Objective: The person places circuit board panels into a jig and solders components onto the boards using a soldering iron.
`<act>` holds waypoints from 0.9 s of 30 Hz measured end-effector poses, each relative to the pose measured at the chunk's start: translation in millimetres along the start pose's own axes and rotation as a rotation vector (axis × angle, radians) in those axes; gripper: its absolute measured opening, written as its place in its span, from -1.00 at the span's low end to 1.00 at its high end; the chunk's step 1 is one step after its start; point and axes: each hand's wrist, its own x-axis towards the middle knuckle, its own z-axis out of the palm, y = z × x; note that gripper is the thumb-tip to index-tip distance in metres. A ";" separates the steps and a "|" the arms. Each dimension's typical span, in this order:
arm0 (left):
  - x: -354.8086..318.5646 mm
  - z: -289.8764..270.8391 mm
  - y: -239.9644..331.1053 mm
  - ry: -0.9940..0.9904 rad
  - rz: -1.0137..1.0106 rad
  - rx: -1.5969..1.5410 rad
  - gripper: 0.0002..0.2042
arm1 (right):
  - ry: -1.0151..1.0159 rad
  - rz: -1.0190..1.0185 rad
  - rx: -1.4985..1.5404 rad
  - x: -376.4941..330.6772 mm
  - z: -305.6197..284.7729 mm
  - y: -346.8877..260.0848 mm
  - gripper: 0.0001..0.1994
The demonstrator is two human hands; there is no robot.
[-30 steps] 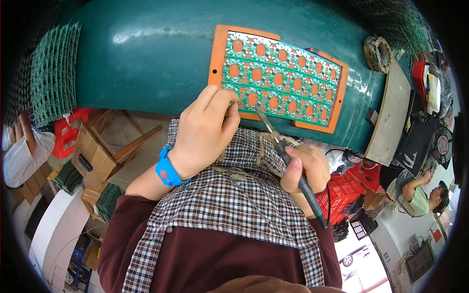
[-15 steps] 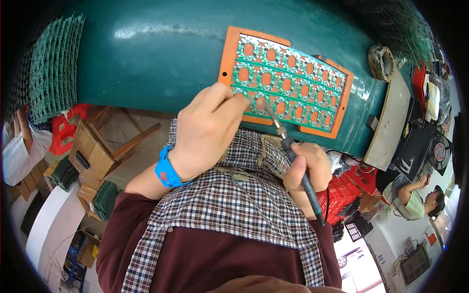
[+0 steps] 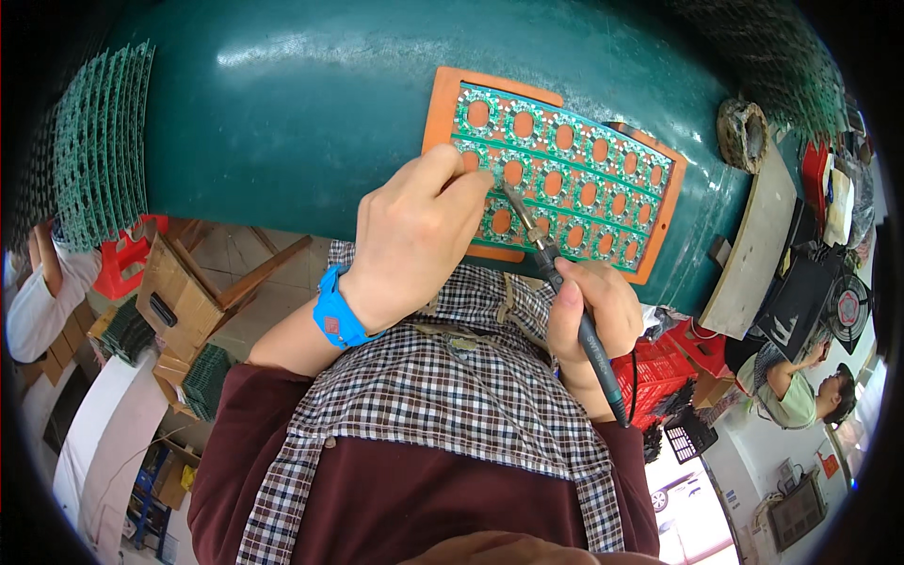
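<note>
A soldering iron (image 3: 586,331) with a dark handle lies in the grip of my right hand (image 3: 603,311). Its metal tip points up and left, at the middle row of a green circuit board panel (image 3: 574,169). The panel has rows of ring-shaped boards with oval openings and sits in an orange frame (image 3: 440,118). Over the panel's left part is my left hand (image 3: 419,221), thumb and fingers pinched together close to the iron's tip. Whatever is in that pinch is too small to make out. The left hand covers part of the panel's lower left corner.
The frame lies on a green tabletop (image 3: 282,132). Stacked green panels (image 3: 99,141) stand at the left edge. A round, crusted ring-shaped object (image 3: 742,135) and a wooden board (image 3: 750,245) are at the right. Beyond is a red crate (image 3: 654,377); a person (image 3: 800,391) is at far right.
Both hands have shifted slightly away from me over the panel. The iron's tip has gone from the near row to the middle row. The view has tilted a little.
</note>
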 end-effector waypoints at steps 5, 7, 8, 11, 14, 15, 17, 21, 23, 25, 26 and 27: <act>9.3 -13.5 -1.5 0.014 -0.041 0.004 -0.88 | 0.094 0.133 0.011 -0.5 -6.2 -0.8 -0.87; 16.0 -11.0 -5.4 0.036 -0.058 -0.010 -0.88 | 0.086 0.117 -0.002 7.2 -4.5 -0.2 -0.87; 19.4 -9.2 -6.5 0.059 -0.074 -0.025 -0.89 | 0.080 0.100 -0.016 11.0 -2.8 1.4 -0.87; 24.1 -2.6 -5.9 0.036 -0.090 -0.010 -0.89 | 0.089 0.067 -0.002 19.8 5.2 5.4 -0.88; 26.2 0.6 -5.9 0.022 -0.089 0.017 -0.89 | 0.080 0.038 0.009 24.7 8.8 5.9 -0.89; 26.9 1.5 -5.8 0.019 -0.088 0.015 -0.89 | 0.069 0.040 0.020 25.3 8.9 5.8 -0.89; 26.4 3.7 -3.4 0.034 -0.032 -0.015 -0.89 | 0.050 0.039 0.010 23.6 4.5 5.7 -0.90; 28.3 -2.6 -1.2 -0.018 0.012 -0.006 -0.88 | 0.053 0.007 -0.022 22.8 0.2 7.8 -0.90; 27.5 -7.2 0.0 0.024 -0.075 -0.039 -0.89 | 0.075 0.009 -0.031 21.8 -3.2 8.0 -0.90; 31.1 -8.9 -0.7 0.040 -0.085 -0.022 -0.89 | 0.110 -0.010 0.014 25.2 -1.3 7.3 -0.89; 31.9 -9.1 -1.3 0.055 -0.096 -0.005 -0.89 | 0.110 -0.010 0.014 27.5 1.4 6.6 -0.89; 30.9 -6.9 -1.3 0.055 -0.096 -0.004 -0.89 | 0.084 -0.044 -0.009 29.4 3.8 6.0 -0.89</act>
